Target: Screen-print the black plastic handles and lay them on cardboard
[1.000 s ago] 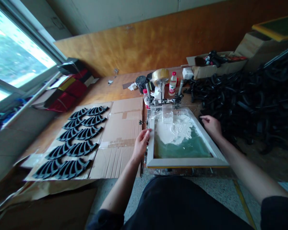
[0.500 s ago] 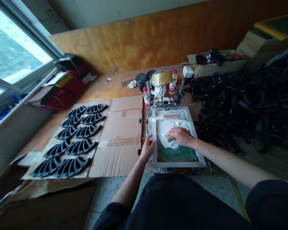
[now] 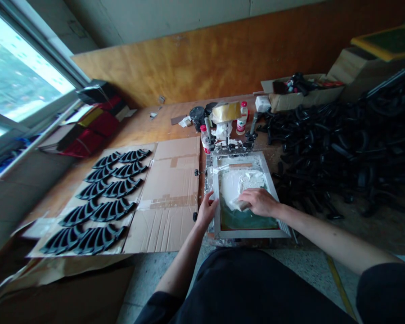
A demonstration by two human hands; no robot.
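A framed printing screen (image 3: 276, 227) lies flat on the bench in front of me, its green mesh smeared with white ink (image 3: 238, 180). My right hand (image 3: 260, 202) is closed on a white-coated squeegee (image 3: 239, 205) that rests on the mesh near the middle. My left hand (image 3: 207, 210) grips the screen's left rail, fingers curled over the edge. The clamp hinge (image 3: 229, 145) holds the screen's far end.
Flattened cardboard (image 3: 170, 180) to the left carries several black curved plastic parts (image 3: 104, 198) in rows. A big heap of black parts (image 3: 340, 148) fills the right. Bottles (image 3: 242, 118), a tape roll (image 3: 227, 111), tins and a cardboard box (image 3: 300, 95) stand behind the screen. A window is far left.
The screen came down flat. My right hand left the frame's right rail, took the squeegee, and has drawn it toward me across the ink. My left hand slid nearer along the left rail.
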